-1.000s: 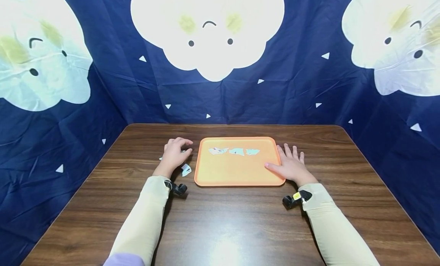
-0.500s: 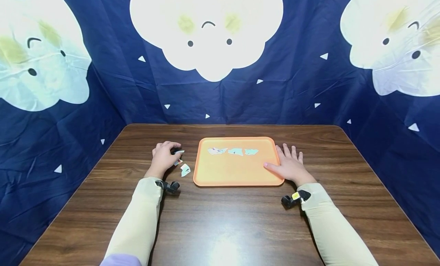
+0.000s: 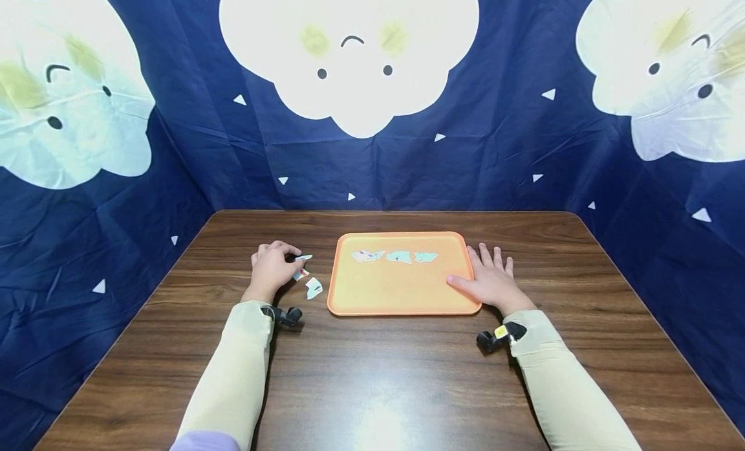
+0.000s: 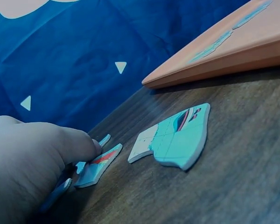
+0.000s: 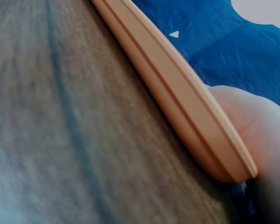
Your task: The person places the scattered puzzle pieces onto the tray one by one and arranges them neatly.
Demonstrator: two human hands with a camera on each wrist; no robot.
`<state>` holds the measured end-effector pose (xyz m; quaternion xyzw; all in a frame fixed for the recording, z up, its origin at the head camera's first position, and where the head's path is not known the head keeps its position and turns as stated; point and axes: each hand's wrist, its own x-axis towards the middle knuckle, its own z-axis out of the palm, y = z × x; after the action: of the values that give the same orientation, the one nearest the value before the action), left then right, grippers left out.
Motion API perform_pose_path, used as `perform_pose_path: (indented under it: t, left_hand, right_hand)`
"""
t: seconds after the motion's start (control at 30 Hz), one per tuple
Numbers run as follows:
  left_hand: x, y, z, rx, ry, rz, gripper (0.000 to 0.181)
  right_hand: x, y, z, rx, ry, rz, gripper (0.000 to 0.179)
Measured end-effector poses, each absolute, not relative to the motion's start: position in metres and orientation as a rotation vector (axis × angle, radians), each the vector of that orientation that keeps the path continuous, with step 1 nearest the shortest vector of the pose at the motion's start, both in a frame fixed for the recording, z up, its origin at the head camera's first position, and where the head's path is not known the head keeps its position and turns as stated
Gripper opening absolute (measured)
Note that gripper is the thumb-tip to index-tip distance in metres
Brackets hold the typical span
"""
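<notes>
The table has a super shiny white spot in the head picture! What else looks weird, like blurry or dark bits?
Head view: glare whitens the near part of the table, and a thin dark shadow runs beside the left sleeve; left wrist view: bluish and dim, darkest under the left hand; right wrist view: the tabletop is blurry, while the tray looks sharper.

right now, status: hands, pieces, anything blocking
Left hand at loose pieces, grip unclear. Right hand on edge of orange tray. Three pieces on tray. Loose piece between left hand and tray.
</notes>
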<state>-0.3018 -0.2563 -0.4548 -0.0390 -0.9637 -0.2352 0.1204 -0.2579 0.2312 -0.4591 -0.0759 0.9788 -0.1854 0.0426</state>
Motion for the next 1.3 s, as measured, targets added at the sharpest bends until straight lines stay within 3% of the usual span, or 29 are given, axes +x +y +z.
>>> perform_pose_path:
  t: [0.63,1.3]
  left_hand:
    - [-0.303,-0.249,-0.450,-0.197,-2.739,-0.510,0.019]
    - [-0.304,-0.225,-0.449,-0.249,-2.600,-0.725,0.019]
  right_hand:
    - [-0.259,0.232,-0.458,-0.224,2.988,-0.580,0.111]
    - [-0.258,0.231,-0.457,-0.227,2.979,-0.574,0.110]
